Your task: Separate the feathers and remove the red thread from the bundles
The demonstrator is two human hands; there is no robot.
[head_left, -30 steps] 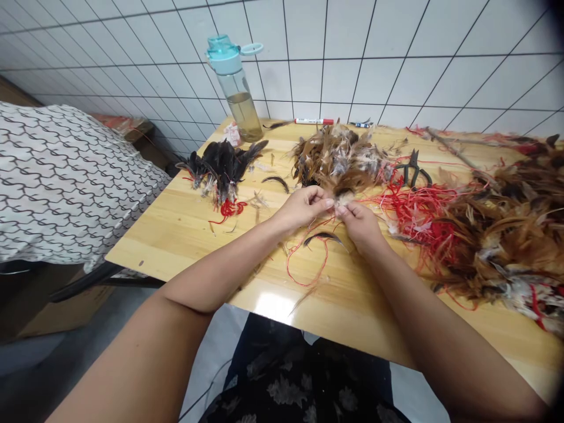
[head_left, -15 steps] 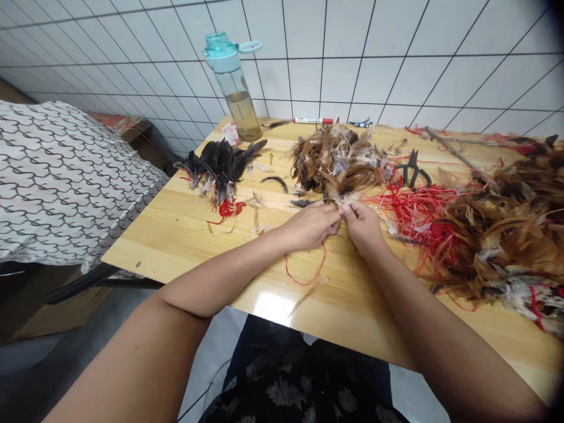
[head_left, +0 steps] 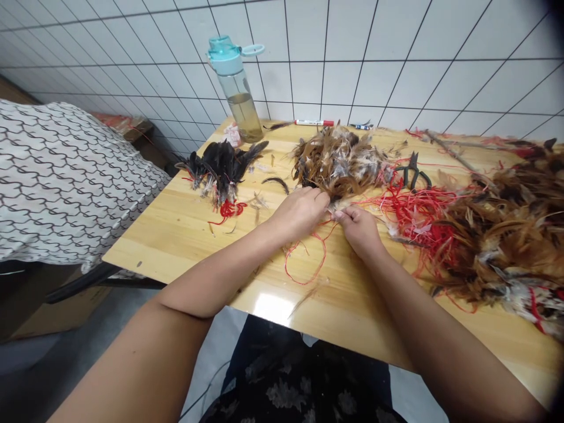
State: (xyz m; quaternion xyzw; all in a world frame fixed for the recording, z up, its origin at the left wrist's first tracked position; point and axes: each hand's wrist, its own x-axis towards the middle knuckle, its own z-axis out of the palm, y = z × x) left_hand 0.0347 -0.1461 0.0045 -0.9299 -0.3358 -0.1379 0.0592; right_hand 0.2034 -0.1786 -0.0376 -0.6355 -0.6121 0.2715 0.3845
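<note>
My left hand [head_left: 303,210] is closed, fingers curled, at the near edge of a pile of brown feathers [head_left: 339,155]. Just right of it, my right hand [head_left: 359,228] pinches the pale quill ends of some brown feathers [head_left: 346,187] between thumb and finger. Both sets of fingertips meet around these quill ends and partly hide them. Below them, a loop of thin red string [head_left: 325,254] lies on the tabletop, one end running up towards my fingers. Whether the fingers also grip the string is hidden.
The wooden table [head_left: 176,244] carries a bunch of black feathers [head_left: 220,164], a water bottle [head_left: 242,106], a red-capped marker [head_left: 314,123], pliers [head_left: 413,171], tangled red string [head_left: 418,211] and a large heap of brown feathers [head_left: 506,229]. A tiled wall [head_left: 352,59] stands behind.
My left hand has shifted slightly left and up, and my fingertips are a little further apart. More of the red string now shows below them.
</note>
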